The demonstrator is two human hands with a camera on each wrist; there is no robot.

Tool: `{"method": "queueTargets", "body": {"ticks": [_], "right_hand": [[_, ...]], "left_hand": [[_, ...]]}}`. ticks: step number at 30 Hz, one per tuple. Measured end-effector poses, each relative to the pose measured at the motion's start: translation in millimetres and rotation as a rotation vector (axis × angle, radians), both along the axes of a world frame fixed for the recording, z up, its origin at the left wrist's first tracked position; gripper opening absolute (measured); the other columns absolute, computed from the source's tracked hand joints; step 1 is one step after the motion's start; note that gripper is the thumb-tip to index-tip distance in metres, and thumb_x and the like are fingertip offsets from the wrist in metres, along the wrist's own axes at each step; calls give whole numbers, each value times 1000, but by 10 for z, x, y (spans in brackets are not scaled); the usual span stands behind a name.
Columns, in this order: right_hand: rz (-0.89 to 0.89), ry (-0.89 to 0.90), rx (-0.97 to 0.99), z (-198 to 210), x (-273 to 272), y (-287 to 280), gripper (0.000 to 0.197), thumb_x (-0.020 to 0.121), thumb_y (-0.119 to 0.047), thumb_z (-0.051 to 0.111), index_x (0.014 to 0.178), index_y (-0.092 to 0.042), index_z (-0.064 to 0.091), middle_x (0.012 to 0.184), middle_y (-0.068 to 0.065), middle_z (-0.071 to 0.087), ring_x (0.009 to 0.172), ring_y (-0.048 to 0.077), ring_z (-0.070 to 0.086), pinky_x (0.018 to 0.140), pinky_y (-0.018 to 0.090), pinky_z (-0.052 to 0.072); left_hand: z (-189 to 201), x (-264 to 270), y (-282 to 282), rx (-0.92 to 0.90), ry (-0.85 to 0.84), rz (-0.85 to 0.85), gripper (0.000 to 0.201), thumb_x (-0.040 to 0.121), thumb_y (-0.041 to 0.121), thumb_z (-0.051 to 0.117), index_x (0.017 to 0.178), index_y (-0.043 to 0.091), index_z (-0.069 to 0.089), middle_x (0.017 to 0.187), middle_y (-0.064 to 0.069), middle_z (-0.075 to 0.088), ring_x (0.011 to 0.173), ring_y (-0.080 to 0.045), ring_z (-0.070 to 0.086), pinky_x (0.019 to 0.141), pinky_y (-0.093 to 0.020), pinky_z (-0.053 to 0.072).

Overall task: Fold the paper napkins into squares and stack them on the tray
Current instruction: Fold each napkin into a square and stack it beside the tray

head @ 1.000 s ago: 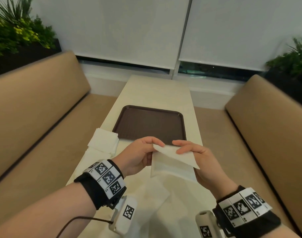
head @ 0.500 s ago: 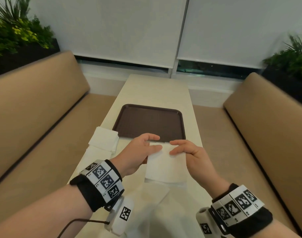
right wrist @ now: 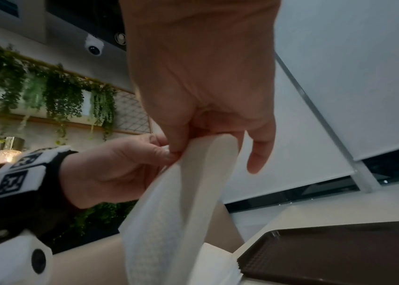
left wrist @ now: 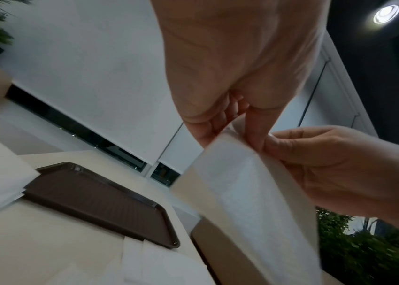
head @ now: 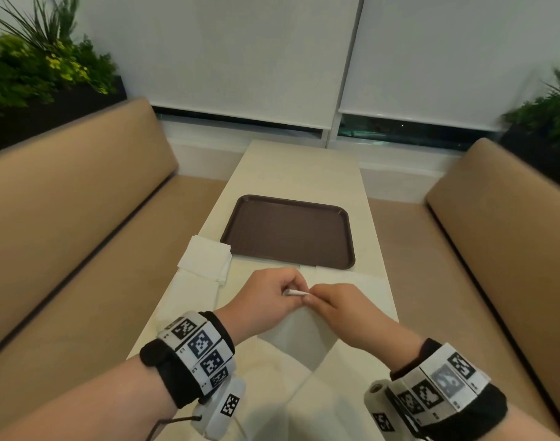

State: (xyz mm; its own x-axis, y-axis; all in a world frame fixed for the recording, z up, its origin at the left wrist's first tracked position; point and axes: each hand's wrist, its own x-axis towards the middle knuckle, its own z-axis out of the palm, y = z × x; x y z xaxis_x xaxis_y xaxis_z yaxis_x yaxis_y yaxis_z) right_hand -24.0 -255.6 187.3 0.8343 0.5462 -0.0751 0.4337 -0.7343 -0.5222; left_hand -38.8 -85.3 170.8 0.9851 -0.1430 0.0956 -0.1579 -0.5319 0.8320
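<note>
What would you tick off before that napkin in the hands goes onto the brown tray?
1. Left hand pinches the held napkin: ok.
2. Right hand pinches the same top edge: ok.
3. Napkin folded into a square: not ok, it hangs loose and curved.
4. Corners aligned: cannot tell.
5. Brown tray has room for it: ok.
6. Stack of napkins lies beside the tray, not on it: not ok.

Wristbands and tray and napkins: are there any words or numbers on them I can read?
None.
The wristbands carry only black-and-white square code patterns, no letters.
The tray and the napkin being held are plain.
</note>
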Motion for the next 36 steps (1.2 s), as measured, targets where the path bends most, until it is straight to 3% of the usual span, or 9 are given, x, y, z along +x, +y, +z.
{"method": "queueTargets", "body": {"ticks": [3, 7, 11, 14, 19, 22, 25, 29, 36], "right_hand": [[-1, -120, -85, -33, -25, 75, 35, 100, -38, 40, 77, -15, 54, 72, 0, 56, 72, 21, 52, 63, 32, 35], [73, -230, -180, -49, -84, 151, 31, 101, -36, 37, 76, -20, 43, 77, 3, 61, 69, 20, 45, 62, 32, 28], [21, -72, -103, -128, 19, 115, 37, 100, -28, 43, 64, -25, 35, 64, -6, 50, 66, 19, 47, 59, 27, 32], [-65, -14, -16, -193, 96, 123, 35, 99, -26, 45, 64, -24, 44, 66, -5, 58, 61, 9, 49, 59, 18, 36], [-144, 103, 44, -315, 152, 221, 36, 98, -24, 47, 62, -24, 53, 62, -4, 62, 61, 5, 52, 57, 14, 38], [-236, 210, 53, -441, 165, 130, 29, 96, -20, 48, 72, -22, 63, 63, -3, 67, 63, 8, 58, 56, 16, 42], [-322, 294, 70, -592, 130, -55, 27, 96, -19, 49, 75, -22, 67, 66, -2, 69, 67, 10, 62, 58, 20, 44], [-350, 370, 20, -839, 24, -191, 26, 96, -18, 50, 77, -25, 68, 68, -2, 70, 71, 11, 64, 66, 22, 46], [-320, 460, -64, -1116, -87, -227, 24, 96, -26, 50, 80, -32, 66, 73, -6, 70, 72, -1, 63, 70, 15, 47]], "left_hand": [[-85, -27, 109, -134, 63, 11, 14, 82, 23, 72, 72, 29, 64, 67, 13, 62, 64, 3, 53, 64, -20, 44], [-164, -101, 215, -174, 63, 65, 19, 89, 17, 64, 72, 26, 67, 71, 11, 63, 68, 3, 54, 67, -15, 43], [-257, -14, 348, -231, 54, 223, 18, 88, 15, 65, 74, 25, 69, 74, 15, 66, 69, 9, 57, 68, -10, 44], [-319, 76, 462, -307, 139, 224, 14, 87, 19, 67, 74, 19, 68, 68, 10, 65, 67, -3, 58, 68, -19, 45], [-427, 104, 589, -272, 244, 234, 34, 88, 14, 66, 58, 22, 53, 46, 16, 52, 47, 5, 47, 53, -12, 36], [-592, 247, 986, -269, 300, 372, 24, 88, 19, 67, 66, 13, 61, 62, 9, 61, 60, -6, 55, 61, -19, 43], [-812, 441, 1551, -190, 391, 495, 20, 88, 24, 66, 83, 4, 63, 82, -10, 60, 77, -19, 55, 72, -33, 45], [-1101, 671, 1981, -10, 502, 556, 18, 90, 20, 64, 92, 2, 68, 94, -14, 69, 88, -28, 64, 79, -34, 49], [-1506, 799, 2165, 364, 578, 602, 23, 89, 27, 63, 75, 8, 61, 74, -8, 57, 76, -28, 55, 67, -33, 45]]}}
